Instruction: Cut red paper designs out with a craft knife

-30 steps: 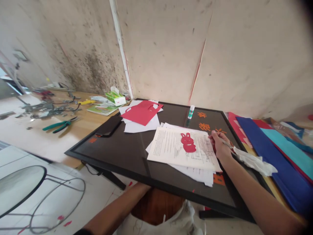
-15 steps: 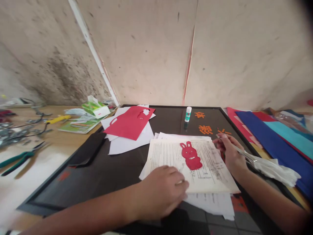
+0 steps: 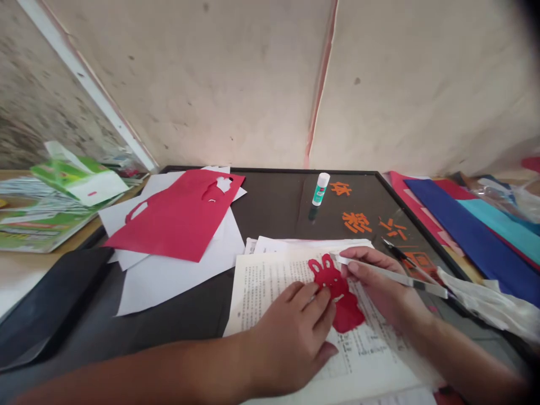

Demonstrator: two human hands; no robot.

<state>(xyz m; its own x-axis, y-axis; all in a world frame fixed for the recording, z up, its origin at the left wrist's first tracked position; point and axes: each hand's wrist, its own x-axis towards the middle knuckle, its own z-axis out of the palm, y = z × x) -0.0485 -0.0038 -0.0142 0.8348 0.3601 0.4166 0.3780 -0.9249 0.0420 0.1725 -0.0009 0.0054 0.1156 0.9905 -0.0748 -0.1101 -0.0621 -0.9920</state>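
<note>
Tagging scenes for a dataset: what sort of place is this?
Probably a makeshift paper-craft workspace: a red rabbit cutout lies on printed pages, a glue stick stands on the dark table, and a red sheet with shapes cut out lies over white paper.

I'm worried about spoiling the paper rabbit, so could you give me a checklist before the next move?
1. Rabbit supported: ok; the red paper rabbit lies on a printed page.
2. Rabbit steadied: ok; the left hand rests fingers on it.
3. Tool gripped: ok; the right hand holds a slim pale tool.
4. Tip clear of left fingertips: ok; it's near the ears.
5. Tip touching the ear: cannot tell.
6. Rabbit fully visible: not ok; left fingers hide part.
</note>
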